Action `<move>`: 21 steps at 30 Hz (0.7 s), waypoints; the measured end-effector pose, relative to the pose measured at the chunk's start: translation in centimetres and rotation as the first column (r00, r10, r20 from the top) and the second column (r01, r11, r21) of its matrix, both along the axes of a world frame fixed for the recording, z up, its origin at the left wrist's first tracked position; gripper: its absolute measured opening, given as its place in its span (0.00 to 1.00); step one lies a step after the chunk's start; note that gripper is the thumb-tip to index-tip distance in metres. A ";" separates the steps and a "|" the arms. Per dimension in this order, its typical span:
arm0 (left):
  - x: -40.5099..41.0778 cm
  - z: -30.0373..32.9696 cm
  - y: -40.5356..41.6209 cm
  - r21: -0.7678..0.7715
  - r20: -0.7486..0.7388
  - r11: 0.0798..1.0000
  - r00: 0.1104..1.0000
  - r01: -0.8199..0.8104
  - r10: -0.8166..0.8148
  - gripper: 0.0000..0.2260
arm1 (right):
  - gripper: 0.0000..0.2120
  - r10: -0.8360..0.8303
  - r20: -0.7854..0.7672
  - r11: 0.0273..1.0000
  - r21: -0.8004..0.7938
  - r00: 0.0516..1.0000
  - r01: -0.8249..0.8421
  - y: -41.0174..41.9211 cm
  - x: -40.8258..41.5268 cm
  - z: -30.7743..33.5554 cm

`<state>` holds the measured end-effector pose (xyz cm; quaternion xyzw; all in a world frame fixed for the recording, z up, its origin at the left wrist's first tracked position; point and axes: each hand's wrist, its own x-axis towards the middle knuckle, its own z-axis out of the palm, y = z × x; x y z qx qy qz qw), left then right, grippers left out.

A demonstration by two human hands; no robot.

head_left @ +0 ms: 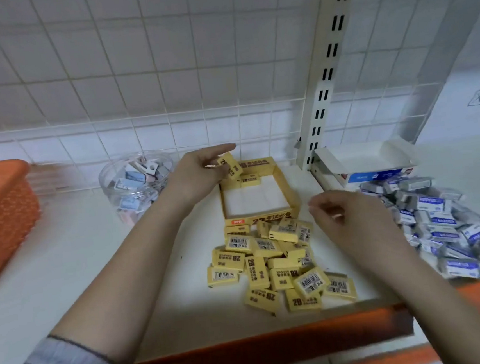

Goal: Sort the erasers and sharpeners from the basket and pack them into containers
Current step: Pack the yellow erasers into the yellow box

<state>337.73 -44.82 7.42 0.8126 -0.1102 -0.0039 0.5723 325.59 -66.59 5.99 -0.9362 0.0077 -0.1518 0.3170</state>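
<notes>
White shelf (pixel 160 277): left hand (pixel 200 174) pinches boxy, seemingly paper-wrapped eraser (pixel 230 166).

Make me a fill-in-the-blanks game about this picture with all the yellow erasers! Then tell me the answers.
1. The left hand holds one eraser whose colour is ____.
2. The yellow box sits right behind the loose pile of ____ erasers.
3. The clear round jar stands between the yellow box and the ____ basket.
4. The right hand holds ____.

Missing words: yellow; yellow; orange; nothing
</notes>
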 end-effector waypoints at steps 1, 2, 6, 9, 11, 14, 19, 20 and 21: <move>0.5 0.0 -0.3 -0.001 -0.015 1.000 1.000 0.005 -0.005 0.18 | 0.05 -0.037 0.032 0.999 0.020 0.999 0.037 -0.1 -1.3 -1.0; 1.0 0.0 -0.6 -0.005 -0.032 1.000 0.999 0.010 -0.010 0.17 | 0.04 -0.074 0.062 0.997 0.038 0.995 0.072 -0.2 -2.2 -2.0; 2.5 0.1 -1.7 0.015 -0.071 1.000 0.997 0.015 -0.014 0.15 | 0.04 -0.175 0.145 0.984 0.062 0.974 0.168 -0.3 -4.0 -4.9; 3.5 0.4 -2.2 0.112 -0.038 0.994 0.999 0.018 -0.014 0.12 | 0.04 -0.196 0.179 0.980 0.056 0.964 0.189 -0.1 -4.2 -5.1; 4.1 0.7 -2.5 0.177 -0.012 0.984 0.999 0.037 -0.036 0.09 | 0.06 -0.192 0.125 0.981 0.036 0.973 0.189 0.1 -4.2 -5.0; 4.6 0.7 -3.1 0.287 0.030 0.954 0.995 0.087 -0.099 0.10 | 0.07 -0.178 0.099 0.984 0.022 0.979 0.177 0.2 -4.3 -4.8; 5.6 0.0 -3.9 0.357 0.006 0.919 0.983 0.168 -0.182 0.12 | 0.08 -0.196 0.069 0.980 0.033 0.978 0.194 0.2 -4.4 -4.7; 5.7 -0.1 -4.0 0.368 0.003 0.913 0.982 0.174 -0.189 0.11 | 0.08 -0.199 0.059 0.980 0.038 0.978 0.197 0.2 -4.4 -4.7; 5.9 -0.3 -4.2 0.385 0.014 0.907 0.981 0.171 -0.191 0.10 | 0.08 -0.203 0.052 0.979 0.044 0.978 0.201 0.2 -4.4 -4.6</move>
